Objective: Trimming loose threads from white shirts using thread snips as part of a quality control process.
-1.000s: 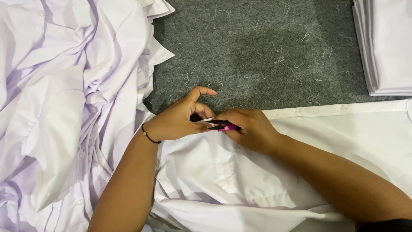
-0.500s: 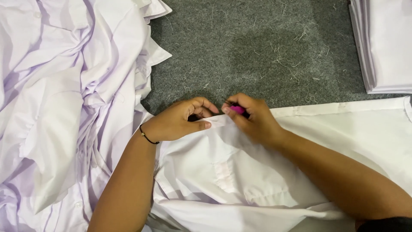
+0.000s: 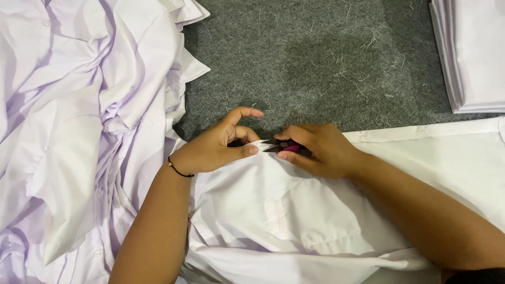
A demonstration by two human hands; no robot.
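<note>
A white shirt (image 3: 294,210) lies spread in front of me on grey felt. My left hand (image 3: 218,142) pinches a pointed bit of the shirt's upper edge between thumb and fingers, index finger raised. My right hand (image 3: 321,150) grips a small thread snipper (image 3: 281,145) with a pink handle and dark blades. The blade tips point left and touch the pinched fabric tip. A thin dark band circles my left wrist.
A crumpled heap of white shirts (image 3: 79,121) fills the left side. A neat stack of folded white fabric (image 3: 471,52) sits at the top right. The grey felt surface (image 3: 315,58) between them is strewn with loose thread clippings.
My hands came together at the shirt's edge. The left hand now pinches the fabric tip with its index finger lifted, and the snipper blades have turned left onto that tip.
</note>
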